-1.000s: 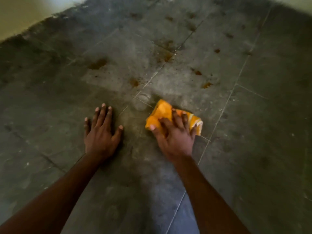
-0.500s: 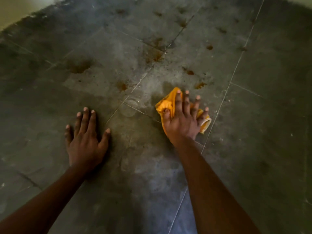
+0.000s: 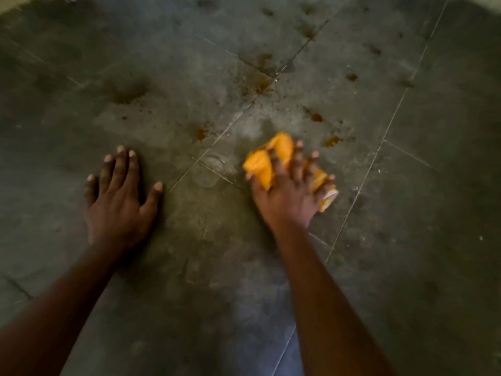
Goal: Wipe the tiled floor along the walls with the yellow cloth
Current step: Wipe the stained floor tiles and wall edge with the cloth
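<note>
The yellow cloth [image 3: 260,166] lies bunched on the dark grey tiled floor [image 3: 406,240], just right of a tile corner. My right hand [image 3: 287,196] presses down on it with fingers spread and fairly straight, the thumb at the cloth's left edge; the hand and cloth are blurred. A pale corner of the cloth sticks out under my little finger. My left hand [image 3: 119,202] rests flat on the floor to the left, fingers straight, holding nothing.
Brown stains [image 3: 127,93] and spots [image 3: 332,141] dot the tiles ahead of the cloth. A dull smeared patch [image 3: 244,131] surrounds it. A pale strip of wall [image 3: 10,2] shows at the top left corner.
My right hand pushed the cloth forward, away from me, and its fingers spread out over it; since half a second ago it has shifted slightly left. My left hand stays planted on the floor.
</note>
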{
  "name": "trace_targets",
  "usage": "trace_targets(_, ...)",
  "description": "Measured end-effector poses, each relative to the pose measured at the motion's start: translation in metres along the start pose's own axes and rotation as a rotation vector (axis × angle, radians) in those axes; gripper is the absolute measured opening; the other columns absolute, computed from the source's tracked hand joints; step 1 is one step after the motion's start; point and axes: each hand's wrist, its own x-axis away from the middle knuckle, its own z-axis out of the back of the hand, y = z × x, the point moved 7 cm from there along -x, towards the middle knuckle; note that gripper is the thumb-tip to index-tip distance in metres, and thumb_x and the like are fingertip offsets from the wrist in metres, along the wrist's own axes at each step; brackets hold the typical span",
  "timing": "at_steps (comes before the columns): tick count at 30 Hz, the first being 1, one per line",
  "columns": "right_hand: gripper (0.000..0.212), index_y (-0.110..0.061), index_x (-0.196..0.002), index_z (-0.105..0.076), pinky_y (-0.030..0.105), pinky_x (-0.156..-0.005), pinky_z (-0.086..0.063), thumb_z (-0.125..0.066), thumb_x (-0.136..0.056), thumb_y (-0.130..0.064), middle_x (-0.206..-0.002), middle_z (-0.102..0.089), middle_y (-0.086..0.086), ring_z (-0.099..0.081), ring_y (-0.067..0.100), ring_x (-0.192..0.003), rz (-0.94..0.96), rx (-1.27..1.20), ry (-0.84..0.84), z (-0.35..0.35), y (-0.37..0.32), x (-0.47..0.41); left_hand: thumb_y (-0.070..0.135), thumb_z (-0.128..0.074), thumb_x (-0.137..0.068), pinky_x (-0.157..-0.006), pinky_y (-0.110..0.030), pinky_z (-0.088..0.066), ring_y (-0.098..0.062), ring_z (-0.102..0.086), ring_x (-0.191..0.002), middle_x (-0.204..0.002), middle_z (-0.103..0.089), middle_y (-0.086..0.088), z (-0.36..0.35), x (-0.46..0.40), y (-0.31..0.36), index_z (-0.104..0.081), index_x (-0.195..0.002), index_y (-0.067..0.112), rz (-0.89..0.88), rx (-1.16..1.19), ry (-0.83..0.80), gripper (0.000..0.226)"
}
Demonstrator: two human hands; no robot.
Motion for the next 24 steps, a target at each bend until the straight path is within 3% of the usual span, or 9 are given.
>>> trace_targets(2, 0.069, -0.058, -0.156, -0.024, 0.066, -0.122, 0.004, -0.031, -0.090, -0.079, -0.175, -0.006, -0.008, -0.001, 0.027, -0.161, 0.155, -0.013, -0.001, 0.001, -0.010, 0.038, 0.075, -0.010, -0.097, -0.131, -0.048, 0.002, -0.013, 0.011, -0.161, -0.175, 0.010, 0.007, 0.002, 0.004, 0.005, 0.001, -0.167, 0.027, 0.009, 0.014, 0.010, 0.085)
trace_targets(4, 0.065, -0.063, -0.154, -0.021, 0.063, -0.124, 0.000, -0.035, -0.091, -0.076, -0.174, -0.004, -0.012, -0.004, 0.023, -0.161, 0.172, -0.018, -0.033, 0.010, 0.011, 0.063, 0.074, -0.010, -0.098, -0.131, -0.049, 0.001, -0.013, 0.011, -0.161, -0.175, 0.009, 0.007, 0.008, 0.006, 0.007, -0.001, -0.168, 0.027, 0.024, 0.030, 0.022, 0.085)
trace_targets(7, 0.068, -0.061, -0.155, -0.019, 0.068, -0.124, -0.003, -0.031, -0.090, -0.075, -0.175, 0.000, -0.007, 0.000, 0.028, -0.161, -0.089, -0.017, -0.057, 0.019, 0.055, 0.037, 0.073, -0.011, -0.098, -0.131, -0.048, 0.002, -0.013, 0.012, -0.161, -0.175, 0.009, 0.006, 0.011, 0.003, 0.008, 0.000, -0.167, 0.026, 0.018, 0.036, 0.007, 0.084)
trace_targets(10, 0.069, -0.055, -0.158, -0.019, 0.073, -0.120, 0.000, -0.033, -0.092, -0.070, -0.175, 0.002, -0.003, 0.005, 0.032, -0.160, -0.339, -0.058, 0.007, 0.012, 0.036, -0.018, 0.070, -0.015, -0.099, -0.131, -0.047, 0.002, -0.014, 0.010, -0.162, -0.176, 0.007, 0.006, 0.008, 0.003, 0.006, -0.001, -0.168, 0.025, 0.016, 0.030, 0.026, 0.082)
trace_targets(12, 0.069, -0.052, -0.160, -0.015, 0.073, -0.119, 0.004, -0.034, -0.095, -0.067, -0.175, 0.004, -0.003, 0.007, 0.033, -0.160, -0.243, -0.045, -0.032, -0.001, -0.013, -0.042, 0.069, -0.016, -0.100, -0.131, -0.047, 0.001, -0.014, 0.009, -0.162, -0.176, 0.006, 0.006, 0.006, 0.003, 0.006, -0.002, -0.168, 0.026, 0.021, 0.021, 0.037, 0.081)
trace_targets(14, 0.068, -0.052, -0.160, -0.017, 0.072, -0.120, 0.003, -0.032, -0.095, -0.067, -0.175, -0.001, -0.002, 0.002, 0.033, -0.161, 0.046, 0.011, -0.063, -0.008, -0.061, -0.030, 0.068, -0.016, -0.100, -0.131, -0.047, -0.001, -0.014, 0.008, -0.162, -0.176, 0.005, 0.006, 0.008, 0.003, 0.005, -0.002, -0.168, 0.026, 0.033, 0.008, 0.038, 0.081)
trace_targets(17, 0.067, -0.061, -0.156, -0.017, 0.070, -0.122, -0.008, -0.030, -0.092, -0.075, -0.174, -0.008, -0.008, -0.006, 0.030, -0.161, 0.301, 0.068, -0.102, -0.001, -0.061, 0.028, 0.066, -0.016, -0.099, -0.131, -0.048, -0.003, -0.014, 0.008, -0.162, -0.176, 0.005, 0.006, 0.011, 0.005, 0.008, -0.003, -0.168, 0.026, 0.049, 0.013, 0.028, 0.080)
trace_targets(21, 0.074, -0.063, -0.155, -0.005, 0.072, -0.121, -0.004, -0.022, -0.086, -0.084, -0.175, 0.007, -0.007, 0.006, 0.037, -0.160, -0.078, 0.038, -0.095, 0.011, 0.005, 0.020, 0.066, -0.016, -0.101, -0.132, -0.048, -0.001, -0.014, 0.011, -0.162, -0.175, 0.009, 0.007, 0.010, 0.004, 0.009, 0.001, -0.167, 0.027, 0.040, 0.006, 0.017, 0.079)
trace_targets(24, 0.075, -0.053, -0.160, -0.002, 0.076, -0.117, 0.003, -0.018, -0.092, -0.080, -0.172, 0.020, -0.007, 0.023, 0.041, -0.155, -0.189, -0.001, -0.004, -0.002, -0.039, -0.040, 0.066, -0.016, -0.100, -0.132, -0.047, 0.001, -0.014, 0.011, -0.162, -0.175, 0.009, 0.007, 0.008, 0.002, 0.007, 0.002, -0.167, 0.027, 0.041, 0.001, 0.030, 0.079)
